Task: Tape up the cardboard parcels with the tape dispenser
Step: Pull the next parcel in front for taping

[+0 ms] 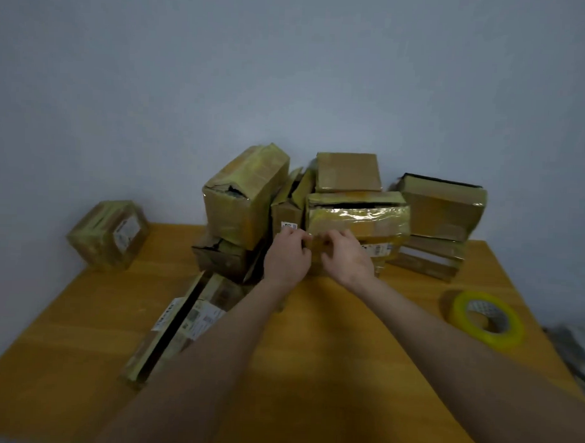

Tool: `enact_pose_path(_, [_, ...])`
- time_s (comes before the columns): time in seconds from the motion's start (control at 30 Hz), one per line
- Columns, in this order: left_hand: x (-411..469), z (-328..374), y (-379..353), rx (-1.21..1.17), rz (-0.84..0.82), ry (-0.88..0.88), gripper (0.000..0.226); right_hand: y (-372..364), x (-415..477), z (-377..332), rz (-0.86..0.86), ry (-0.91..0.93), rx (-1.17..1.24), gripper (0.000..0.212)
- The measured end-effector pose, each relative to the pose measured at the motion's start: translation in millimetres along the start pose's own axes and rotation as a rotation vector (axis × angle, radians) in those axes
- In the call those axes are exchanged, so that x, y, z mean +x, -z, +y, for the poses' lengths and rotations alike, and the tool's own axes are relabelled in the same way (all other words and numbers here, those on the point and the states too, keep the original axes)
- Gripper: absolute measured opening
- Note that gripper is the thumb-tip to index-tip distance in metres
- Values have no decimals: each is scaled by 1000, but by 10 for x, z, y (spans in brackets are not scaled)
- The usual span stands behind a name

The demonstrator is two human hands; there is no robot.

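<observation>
Head view: the left hand [288, 259] and right hand [347, 261] sit close together, fingers curled onto the near face of a cardboard parcel [316, 250] low in the pile's middle, far centre on the surface [313, 338]. Its long axis seems to run left-right, broad face toward the person. Likely step: choosing a parcel. Next, draw it near and fetch the yellow tape roll [486, 319] (near right, no dispenser visible).

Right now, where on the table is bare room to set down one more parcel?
Bare wood: front left, between the lone parcel and the long flat parcel; between the left forearm and right forearm; and between that forearm and the tape roll. The back middle is crowded: the parcel pile stands there, left hand and right hand on it.
</observation>
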State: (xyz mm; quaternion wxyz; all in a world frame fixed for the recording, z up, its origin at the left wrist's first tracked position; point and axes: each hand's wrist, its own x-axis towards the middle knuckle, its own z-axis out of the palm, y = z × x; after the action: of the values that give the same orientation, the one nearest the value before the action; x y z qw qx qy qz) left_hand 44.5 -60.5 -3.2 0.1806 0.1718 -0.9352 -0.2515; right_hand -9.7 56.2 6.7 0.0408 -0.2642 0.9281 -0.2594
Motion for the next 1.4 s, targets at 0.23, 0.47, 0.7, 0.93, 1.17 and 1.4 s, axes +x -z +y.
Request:
enact_pose_path(0.23, [355, 480, -174, -64, 137, -136, 21, 373, 51, 488, 274, -90, 22, 24])
enact_pose_path(0.47, [773, 276, -167, -203, 147, 202, 61, 700, 460, 1078, 346, -541, 421, 73])
enact_pose_path(0.7, [803, 307, -293, -412, -132, 406, 65, 580, 494, 1174, 103, -443, 774, 54])
enact_pose_path(0.93, [542, 617, -188, -471, 148, 286, 65, 719, 337, 1277, 262, -382, 759, 37])
enact_pose_path(1.17, [115, 1013, -191, -375, 231, 159, 71, 920, -8, 1562, 181, -427, 982, 64])
enact_pose_path(1.4, [-219, 937, -251, -385, 251, 244, 78, 888, -199, 1637, 23, -406, 1027, 59])
